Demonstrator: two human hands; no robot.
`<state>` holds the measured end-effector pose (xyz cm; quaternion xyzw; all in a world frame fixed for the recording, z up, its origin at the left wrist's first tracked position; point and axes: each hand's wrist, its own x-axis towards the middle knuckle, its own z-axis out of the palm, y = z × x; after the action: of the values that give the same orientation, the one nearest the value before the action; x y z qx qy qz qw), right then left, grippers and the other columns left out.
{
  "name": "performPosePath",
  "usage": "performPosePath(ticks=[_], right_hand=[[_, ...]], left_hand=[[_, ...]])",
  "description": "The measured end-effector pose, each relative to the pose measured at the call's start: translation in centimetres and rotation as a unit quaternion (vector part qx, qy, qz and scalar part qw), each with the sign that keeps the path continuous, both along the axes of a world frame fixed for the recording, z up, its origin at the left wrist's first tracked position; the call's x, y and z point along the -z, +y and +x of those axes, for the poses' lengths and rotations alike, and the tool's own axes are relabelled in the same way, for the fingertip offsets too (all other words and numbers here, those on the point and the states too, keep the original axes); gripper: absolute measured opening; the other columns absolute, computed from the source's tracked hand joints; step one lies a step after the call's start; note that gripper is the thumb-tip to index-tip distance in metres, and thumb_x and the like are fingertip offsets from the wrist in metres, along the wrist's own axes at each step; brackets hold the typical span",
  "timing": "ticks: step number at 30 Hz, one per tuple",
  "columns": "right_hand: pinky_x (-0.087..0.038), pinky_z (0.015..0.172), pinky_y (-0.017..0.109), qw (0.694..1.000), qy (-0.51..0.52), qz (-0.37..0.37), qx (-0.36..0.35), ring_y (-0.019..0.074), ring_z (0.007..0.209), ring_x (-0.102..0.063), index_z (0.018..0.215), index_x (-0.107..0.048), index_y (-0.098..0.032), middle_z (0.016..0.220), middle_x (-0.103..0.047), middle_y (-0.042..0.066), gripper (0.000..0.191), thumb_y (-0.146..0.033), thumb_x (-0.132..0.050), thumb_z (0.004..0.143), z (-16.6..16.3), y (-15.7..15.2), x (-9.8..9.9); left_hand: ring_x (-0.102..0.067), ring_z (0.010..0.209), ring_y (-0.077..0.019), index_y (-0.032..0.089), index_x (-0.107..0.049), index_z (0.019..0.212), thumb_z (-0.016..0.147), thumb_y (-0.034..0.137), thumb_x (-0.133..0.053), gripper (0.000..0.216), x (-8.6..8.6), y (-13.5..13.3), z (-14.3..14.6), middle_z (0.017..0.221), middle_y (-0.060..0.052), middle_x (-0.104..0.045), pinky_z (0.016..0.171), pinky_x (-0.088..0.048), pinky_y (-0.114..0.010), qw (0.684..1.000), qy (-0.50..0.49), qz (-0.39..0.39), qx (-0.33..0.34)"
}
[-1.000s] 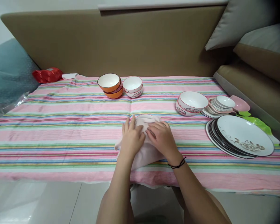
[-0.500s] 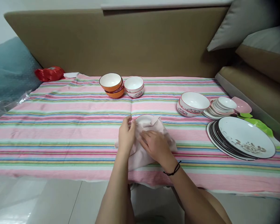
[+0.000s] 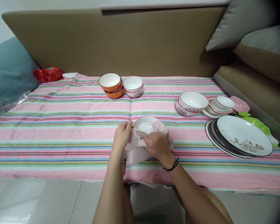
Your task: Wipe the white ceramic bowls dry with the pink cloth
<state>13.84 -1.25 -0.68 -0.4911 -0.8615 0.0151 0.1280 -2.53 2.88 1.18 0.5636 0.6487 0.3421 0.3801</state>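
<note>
A white bowl (image 3: 144, 123) with a red rim sits before me, its near side covered by a pale pink cloth (image 3: 136, 154). My left hand (image 3: 122, 134) is closed at the bowl's left rim, thumb up, with the cloth's edge beside it. Over the near rim, my right hand (image 3: 157, 144) has its fingers curled into the cloth, bunching it. Part of the cloth drapes over the right side of the bowl. The bowl's lower part is hidden under the cloth and hands.
Orange bowls (image 3: 110, 81) and small white bowls (image 3: 133, 84) are stacked at the back. On the right stand larger white bowls (image 3: 193, 100), small dishes (image 3: 224, 102), a pink dish (image 3: 240, 104) and a stack of oval plates (image 3: 238, 130). A red package (image 3: 48, 74) lies far left on the striped cloth (image 3: 49, 133).
My right hand has drawn the pink cloth back toward me, so more of the bowl's inside shows. My left hand has shifted slightly left and lower.
</note>
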Motion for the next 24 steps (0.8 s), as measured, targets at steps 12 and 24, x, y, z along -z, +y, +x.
performPosePath(ticks=[12,24], right_hand=[[-0.026,0.113,0.050,0.998,0.043,-0.025,-0.042,0.0248,0.114,-0.055,0.125,-0.055,-0.016,0.124,-0.063,0.008,0.048,-0.001,-0.045,0.081,1.8,-3.0,0.2],[-0.051,0.076,0.035,0.986,0.137,-0.093,0.001,0.0221,0.084,-0.063,0.094,-0.065,-0.018,0.088,-0.069,0.007,0.020,-0.029,-0.048,0.095,2.5,-3.4,-1.3]], left_hand=[[-0.055,0.069,-0.0183,0.019,-0.057,0.067,0.085,0.055,-0.042,0.043,-0.5,-0.5,0.7,0.076,-0.004,-0.063,0.063,-0.043,-0.027,0.995,-0.022,-0.033,0.089],[-0.061,0.067,-0.0177,0.021,-0.061,0.079,0.091,0.048,-0.040,0.036,-0.6,-0.9,1.9,0.077,-0.004,-0.062,0.058,-0.050,-0.027,0.986,-0.072,-0.037,0.144]])
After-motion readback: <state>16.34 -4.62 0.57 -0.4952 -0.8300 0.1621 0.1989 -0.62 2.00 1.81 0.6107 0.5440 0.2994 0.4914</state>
